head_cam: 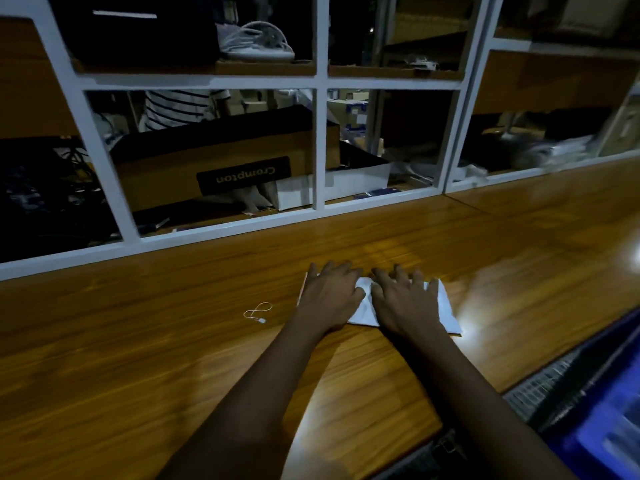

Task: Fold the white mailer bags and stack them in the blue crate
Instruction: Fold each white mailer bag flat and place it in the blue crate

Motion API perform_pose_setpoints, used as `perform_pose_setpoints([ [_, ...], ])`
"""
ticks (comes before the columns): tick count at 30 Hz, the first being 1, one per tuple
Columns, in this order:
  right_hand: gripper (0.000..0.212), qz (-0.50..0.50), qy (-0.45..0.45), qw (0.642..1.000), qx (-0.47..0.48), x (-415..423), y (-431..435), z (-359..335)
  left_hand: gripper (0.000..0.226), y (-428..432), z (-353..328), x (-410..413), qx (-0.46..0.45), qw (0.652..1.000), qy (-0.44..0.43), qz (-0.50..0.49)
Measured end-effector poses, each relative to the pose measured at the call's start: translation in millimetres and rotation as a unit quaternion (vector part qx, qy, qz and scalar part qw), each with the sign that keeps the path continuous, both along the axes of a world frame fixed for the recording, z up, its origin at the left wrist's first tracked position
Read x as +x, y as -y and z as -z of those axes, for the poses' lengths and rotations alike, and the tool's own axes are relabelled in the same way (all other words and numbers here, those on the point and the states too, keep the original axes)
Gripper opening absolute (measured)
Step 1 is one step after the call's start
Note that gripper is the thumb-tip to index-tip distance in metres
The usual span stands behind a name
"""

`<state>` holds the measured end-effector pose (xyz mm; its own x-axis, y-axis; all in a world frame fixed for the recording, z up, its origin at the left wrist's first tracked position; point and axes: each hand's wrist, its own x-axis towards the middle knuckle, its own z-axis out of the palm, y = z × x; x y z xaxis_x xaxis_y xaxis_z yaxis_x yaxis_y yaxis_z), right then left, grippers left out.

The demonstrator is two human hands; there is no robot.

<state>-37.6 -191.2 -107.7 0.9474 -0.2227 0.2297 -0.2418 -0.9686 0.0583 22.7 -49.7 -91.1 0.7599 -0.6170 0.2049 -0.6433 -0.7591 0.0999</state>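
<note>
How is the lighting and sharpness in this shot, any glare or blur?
Head view: dim overall; glare patches on the glossy brown wooden table beside the folded white mailer bag; the blue plastic crate at lower right is blurred; the white shelf frame bows from wide-angle distortion.

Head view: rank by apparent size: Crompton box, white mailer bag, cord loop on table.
1. Crompton box, though farther back
2. white mailer bag, partly under left hand and right hand
3. cord loop

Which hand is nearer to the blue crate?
The right hand, flat on the mailer bag; the left hand lies farther from the blue crate, toward the small cord.
</note>
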Motion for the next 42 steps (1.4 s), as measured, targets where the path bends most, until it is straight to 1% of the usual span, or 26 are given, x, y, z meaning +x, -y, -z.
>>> perform_pose_setpoints([
  [1,0.065,0.000,0.000,1.000,-0.007,0,3,2,0.058,7,2,-2,0.017,1.000,0.007,-0.008],
  [3,0.061,0.008,-0.004,1.000,-0.014,1,8,7,0.076,15,6,-4,0.067,0.997,0.020,-0.016],
  [4,0.061,0.010,-0.005,1.000,-0.013,1,9,8,0.073,17,8,-1,0.088,0.996,0.023,-0.017],
  [5,0.063,0.010,-0.015,1.000,-0.015,1,10,6,0.065,19,10,2,0.107,0.994,0.021,-0.014],
  [6,0.069,0.013,-0.027,0.999,-0.027,3,10,4,0.061,20,10,7,0.120,0.993,0.010,-0.010],
  [8,0.080,0.007,-0.053,0.998,-0.040,9,14,1,0.062,23,8,16,0.136,0.990,-0.028,-0.009],
  [9,0.080,0.011,-0.067,0.997,-0.040,12,15,-3,0.062,25,7,21,0.142,0.989,-0.045,-0.013],
  [11,0.062,0.010,-0.081,0.995,-0.049,17,16,-7,0.061,30,5,29,0.142,0.988,-0.063,-0.015],
  [12,0.058,0.005,-0.086,0.995,-0.055,20,16,-7,0.060,31,4,31,0.141,0.988,-0.061,-0.015],
  [13,0.060,0.004,-0.088,0.994,-0.063,21,16,-8,0.060,32,4,30,0.140,0.988,-0.057,-0.017],
  [14,0.067,0.005,-0.093,0.993,-0.066,21,16,-8,0.060,32,3,29,0.135,0.989,-0.053,-0.021],
  [15,0.073,0.004,-0.089,0.994,-0.066,21,15,-6,0.060,31,3,26,0.131,0.990,-0.049,-0.024],
  [16,0.072,-0.002,-0.073,0.995,-0.067,20,15,-1,0.060,29,4,21,0.132,0.990,-0.042,-0.022],
  [19,0.056,-0.016,-0.022,0.997,-0.074,9,16,14,0.059,21,9,8,0.153,0.988,0.006,-0.001],
  [22,0.053,-0.028,0.000,0.998,-0.063,5,17,20,0.059,17,11,5,0.161,0.987,0.023,0.005],
  [23,0.055,-0.023,-0.001,0.998,-0.050,6,16,18,0.058,18,10,6,0.156,0.988,0.015,0.001],
  [25,0.065,-0.004,-0.034,0.999,-0.035,9,14,12,0.058,21,8,8,0.141,0.990,-0.007,-0.006],
  [27,0.072,-0.005,-0.028,0.999,-0.045,11,15,11,0.057,22,8,8,0.129,0.991,-0.015,-0.008],
  [31,0.061,0.001,-0.026,0.999,-0.030,3,14,16,0.058,18,10,7,0.113,0.993,-0.017,0.001],
  [33,0.066,-0.010,-0.005,1.000,-0.025,0,13,15,0.057,17,11,2,0.098,0.995,-0.007,0.003],
  [35,0.071,-0.009,0.020,1.000,-0.012,-1,15,12,0.055,18,10,-1,0.058,0.998,-0.002,-0.015],
  [38,0.060,0.027,0.044,0.998,0.024,-3,26,3,0.048,25,6,-6,0.014,0.998,0.049,-0.036],
  [40,0.057,0.046,0.034,0.998,0.040,-5,31,3,0.043,37,5,-11,-0.024,0.997,0.074,-0.018],
  [42,0.062,0.046,0.002,0.998,0.031,-9,31,7,0.043,49,10,-15,-0.027,0.997,0.068,0.017],
])
